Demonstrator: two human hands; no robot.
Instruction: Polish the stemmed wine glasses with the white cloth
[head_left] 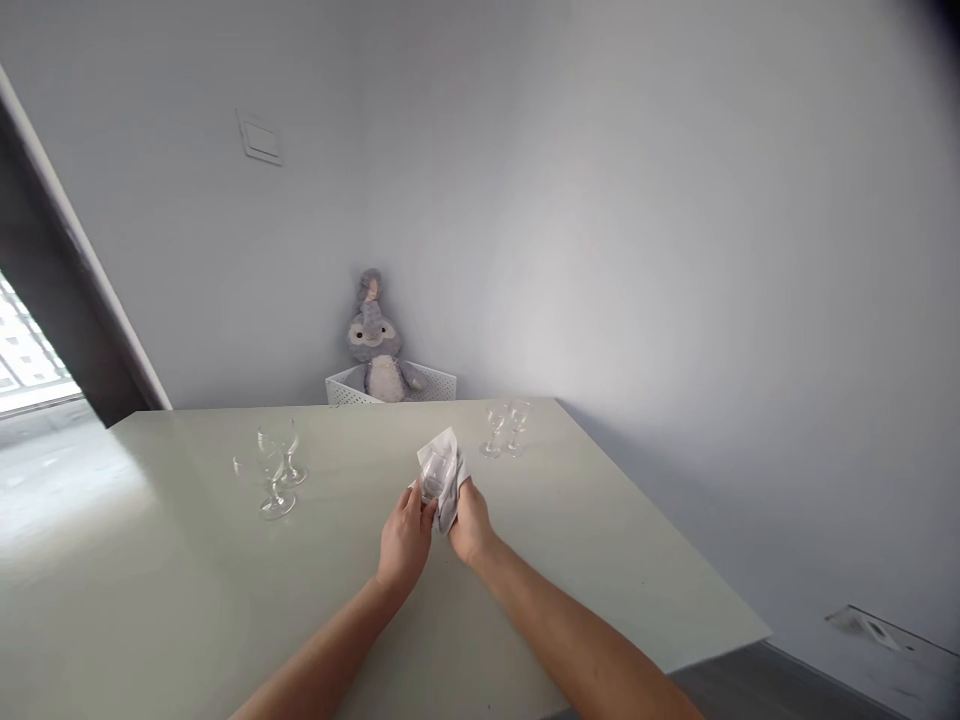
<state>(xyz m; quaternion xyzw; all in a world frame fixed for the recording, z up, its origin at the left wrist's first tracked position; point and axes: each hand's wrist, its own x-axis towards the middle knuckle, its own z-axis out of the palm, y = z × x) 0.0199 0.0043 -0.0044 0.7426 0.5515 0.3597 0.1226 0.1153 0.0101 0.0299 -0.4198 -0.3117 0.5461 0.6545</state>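
Over the middle of the table, my left hand (406,532) grips the lower part of a clear glass (435,474) with its fingers closed. A white-grey cloth (451,488) is wrapped behind and along the right side of the glass. My right hand (472,522) is closed on that cloth, pressing it to the glass. Two stemmed glasses stand at the left, one nearer (276,504) and one behind it (292,474). Two more stand close together at the back right, the left one (492,448) and the right one (516,440).
The pale glossy table (600,560) reaches back to the walls. Beyond its far edge a grey plush toy (375,345) sits in a white perforated basket (439,385). A wall switch (261,138) is at upper left, near a window (30,350).
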